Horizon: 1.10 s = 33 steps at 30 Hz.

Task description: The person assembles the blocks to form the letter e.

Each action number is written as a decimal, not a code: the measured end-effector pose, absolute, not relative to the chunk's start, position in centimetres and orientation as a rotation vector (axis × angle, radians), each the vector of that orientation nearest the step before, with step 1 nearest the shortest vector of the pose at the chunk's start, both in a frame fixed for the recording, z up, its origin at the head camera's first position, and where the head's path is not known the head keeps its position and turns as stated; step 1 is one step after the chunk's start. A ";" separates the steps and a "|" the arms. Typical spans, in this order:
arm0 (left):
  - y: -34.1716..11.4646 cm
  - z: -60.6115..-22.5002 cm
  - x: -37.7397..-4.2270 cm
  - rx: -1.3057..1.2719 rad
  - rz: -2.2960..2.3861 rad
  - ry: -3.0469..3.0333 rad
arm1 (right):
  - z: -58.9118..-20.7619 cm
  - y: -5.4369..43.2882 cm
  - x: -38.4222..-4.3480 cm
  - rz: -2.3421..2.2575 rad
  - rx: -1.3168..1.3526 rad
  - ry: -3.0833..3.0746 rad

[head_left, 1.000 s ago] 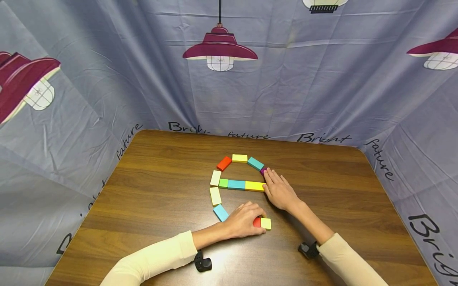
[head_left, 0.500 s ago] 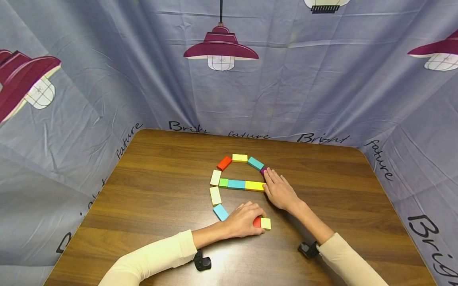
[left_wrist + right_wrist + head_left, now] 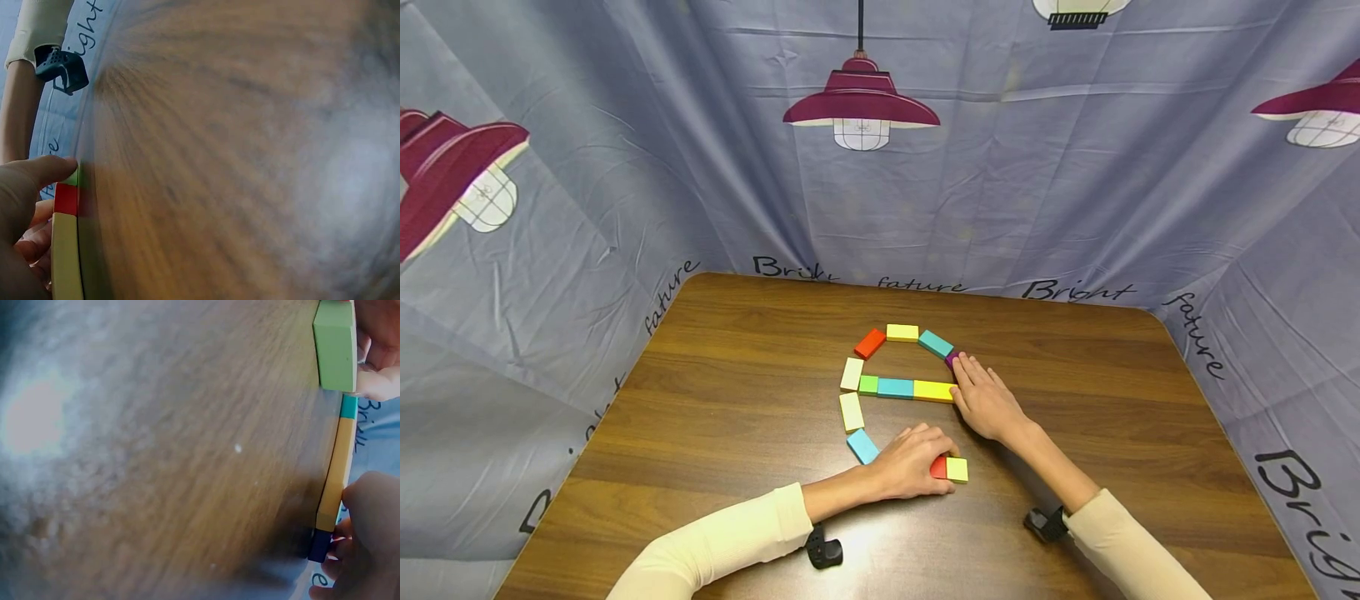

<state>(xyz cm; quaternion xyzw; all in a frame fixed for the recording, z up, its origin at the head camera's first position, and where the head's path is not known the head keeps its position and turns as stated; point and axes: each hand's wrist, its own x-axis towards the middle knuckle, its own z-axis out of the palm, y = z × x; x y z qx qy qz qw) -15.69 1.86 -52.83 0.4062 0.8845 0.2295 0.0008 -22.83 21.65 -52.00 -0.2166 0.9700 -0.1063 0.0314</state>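
Observation:
My left hand curls over the lower row of blocks. Its thumb and a fingertip pinch a yellow-green block from the near and far sides, beside a red block. In the left wrist view a long yellow block runs on from the red one under the palm. My right hand lies with straight fingers at the right end of the shape. Its thumb touches the yellow block of the middle row, and its fingers partly cover a purple block.
On the wooden table, more blocks form a rounded outline: teal, yellow, red, two pale yellow and light blue. A green block and a blue block complete the middle row. Printed curtains surround the table.

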 end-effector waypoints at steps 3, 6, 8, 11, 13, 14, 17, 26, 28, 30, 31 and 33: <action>1.8 -52.8 -15.7 1.281 0.724 2.779 | -51.9 21.6 -22.9 -0.329 -0.663 2.990; 1.7 -52.6 -15.7 1.268 0.765 2.761 | -52.0 21.7 -22.9 -0.335 -0.656 2.985; 1.5 -52.6 -15.8 1.257 0.798 2.751 | -52.1 21.7 -22.9 -0.344 -0.647 2.978; 1.2 -52.5 -16.0 1.251 0.838 2.741 | -52.2 21.8 -22.9 -0.357 -0.639 2.973; 0.8 -52.3 -16.1 1.241 0.865 2.733 | -52.1 21.8 -22.9 -0.366 -0.639 2.976; 0.6 -52.1 -16.3 1.236 0.878 2.732 | -52.1 21.8 -22.9 -0.370 -0.639 2.977; 0.0 -51.8 -16.6 1.198 0.938 2.719 | -52.1 21.7 -22.9 -0.384 -0.641 2.985; -1.7 -51.0 -17.9 1.138 1.101 2.724 | -52.0 21.8 -22.7 -0.425 -0.638 2.987; -2.0 -50.7 -18.1 1.126 1.126 2.717 | -52.0 21.8 -22.7 -0.435 -0.646 2.994; -2.2 -50.5 -18.3 1.118 1.149 2.714 | -52.1 21.8 -22.7 -0.439 -0.648 2.998; -2.4 -50.5 -18.4 1.113 1.158 2.712 | -52.1 21.8 -22.7 -0.439 -0.648 2.999; -2.6 -50.5 -18.5 1.102 1.166 2.720 | -52.1 21.8 -22.7 -0.450 -0.648 3.000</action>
